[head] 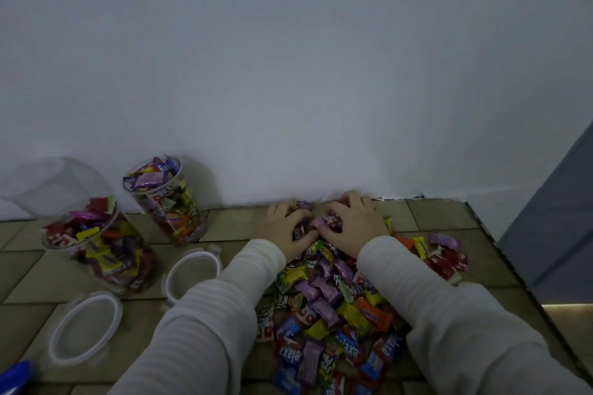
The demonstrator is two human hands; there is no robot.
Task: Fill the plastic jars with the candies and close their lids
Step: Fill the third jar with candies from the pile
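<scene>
A big heap of wrapped candies [337,308] in many colours lies on the tiled counter. My left hand [284,224] and my right hand [356,221] are both at the far end of the heap by the wall, fingers curled round candies between them. Two clear plastic jars stand open at the left: the near jar [99,250] and the far jar [167,199], both packed with candies to the rim. Two clear lids lie flat on the counter, one lid [194,269] beside the jars and another lid [85,327] nearer me.
A white wall rises right behind the counter [224,224]. The counter's right edge [513,269] runs diagonally, with a grey surface beyond it. A blue object [16,375] shows at the bottom left corner. A faint clear plastic shape [54,186] stands behind the near jar.
</scene>
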